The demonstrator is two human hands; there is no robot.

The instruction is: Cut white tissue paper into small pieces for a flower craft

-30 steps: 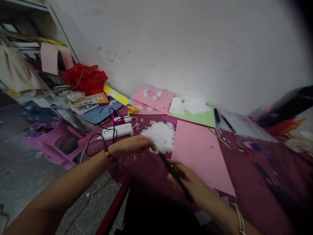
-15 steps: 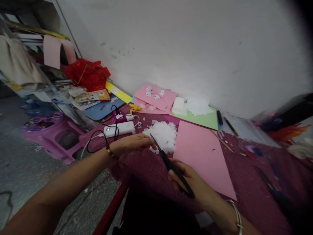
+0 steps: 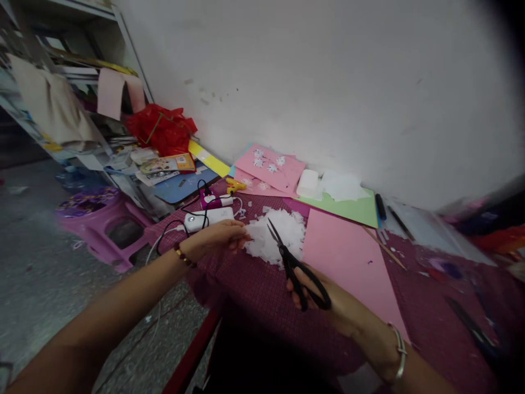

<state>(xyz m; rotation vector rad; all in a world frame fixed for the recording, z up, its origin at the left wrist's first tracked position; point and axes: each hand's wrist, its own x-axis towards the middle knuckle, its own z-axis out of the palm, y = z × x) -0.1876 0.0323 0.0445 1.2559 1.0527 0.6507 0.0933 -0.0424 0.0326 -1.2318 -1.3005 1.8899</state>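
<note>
My right hand (image 3: 314, 287) grips black-handled scissors (image 3: 289, 259), with fingers through the loops. The blades stand slightly apart and point up and left, over a pile of white paper scraps (image 3: 283, 235). My left hand (image 3: 225, 236) is closed in a pinch at the pile's left edge. A small piece of white paper seems to be between its fingertips, hard to tell from the scraps behind. The scissor tips are a short way right of those fingertips, apart from them. Right of the pile lies a pink sheet (image 3: 348, 262).
A white power strip (image 3: 217, 215) with cables lies left of the pile, near a yellow glue gun (image 3: 235, 185). Pink cards with white flowers (image 3: 268, 167) lean by the wall. A green sheet (image 3: 353, 210) and a marker (image 3: 380, 207) lie behind. Another pair of scissors (image 3: 471, 325) is at right.
The scissors have moved from my left fingertips to the right, and their blades have opened. The whole view has shifted slightly, so things appear further right and lower.
</note>
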